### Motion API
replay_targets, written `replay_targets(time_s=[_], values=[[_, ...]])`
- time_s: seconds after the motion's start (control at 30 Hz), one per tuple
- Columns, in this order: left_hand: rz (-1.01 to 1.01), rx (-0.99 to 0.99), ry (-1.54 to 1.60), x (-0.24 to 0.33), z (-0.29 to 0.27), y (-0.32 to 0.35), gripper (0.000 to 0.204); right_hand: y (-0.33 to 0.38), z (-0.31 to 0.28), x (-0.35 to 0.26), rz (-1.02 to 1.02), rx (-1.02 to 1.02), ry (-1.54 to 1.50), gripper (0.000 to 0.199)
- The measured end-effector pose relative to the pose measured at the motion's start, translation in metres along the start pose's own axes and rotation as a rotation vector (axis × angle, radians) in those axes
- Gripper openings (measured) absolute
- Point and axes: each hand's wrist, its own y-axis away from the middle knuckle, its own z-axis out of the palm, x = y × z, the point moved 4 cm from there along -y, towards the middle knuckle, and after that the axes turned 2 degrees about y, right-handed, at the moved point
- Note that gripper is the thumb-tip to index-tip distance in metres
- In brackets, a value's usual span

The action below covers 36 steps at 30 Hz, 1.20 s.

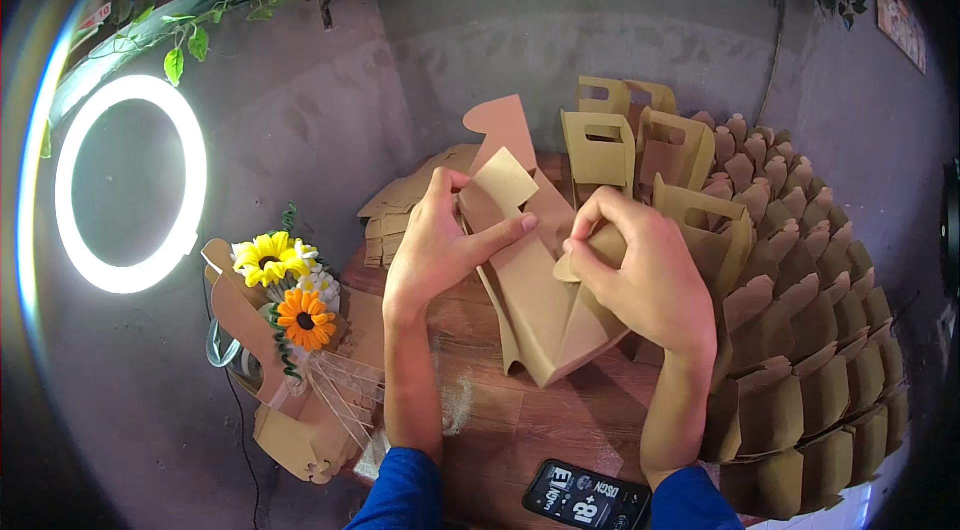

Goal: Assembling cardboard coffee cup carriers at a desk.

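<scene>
A partly folded brown cardboard carrier box point(530, 300) is tilted between my two hands, above the wooden table point(490, 420). My left hand point(430, 250) is closed round its far left side, thumb pressing on the front panel and fingers behind a small square flap. The fingers of my right hand point(650, 280) pinch a rounded tab on the box's right side. A tall panel with a curved, hooked end point(500, 125) stands up from behind the box. What my right palm covers on the box is hidden.
Finished handled carriers point(600, 145) and several rows of packed boxes point(800, 330) crowd the right. Flat cardboard pieces point(385, 230) lie behind my left hand. Left are a carrier with yellow and orange flowers point(305, 320) and a lit ring lamp point(70, 190). A phone point(630, 505) lies near.
</scene>
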Motion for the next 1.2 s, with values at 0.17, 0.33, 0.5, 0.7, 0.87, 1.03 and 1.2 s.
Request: replay_targets(time_s=[0.17,0.33,0.5,0.7,0.87,1.03,1.2], values=[[0.027,0.053,0.171,-0.001,0.02,-0.003,0.064,-0.006,-0.005,0.007,0.035,0.086,-0.015,0.014],[-0.009,0.137,0.221,0.003,0.031,-0.005,0.066,-0.009,-0.008,0.008,0.093,0.196,0.028,0.013],[0.035,0.148,0.254,-0.011,0.036,-0.01,0.074,-0.011,-0.003,0.015,0.02,0.223,0.078,0.012],[0.028,0.078,0.29,-0.002,0.035,-0.007,0.071,-0.016,0.012,0.019,-0.007,0.145,0.057,0.012],[0.184,0.024,0.246,-0.006,0.041,-0.008,0.055,-0.014,0.021,0.019,-0.027,0.012,0.098,0.016],[0.13,-0.144,0.352,-0.005,0.035,-0.006,0.048,-0.014,0.011,0.013,0.009,0.157,0.128,0.029],[0.137,-0.414,0.602,0.019,0.037,0.009,0.051,-0.016,0.0,0.005,-0.221,0.394,0.162,0.06]])
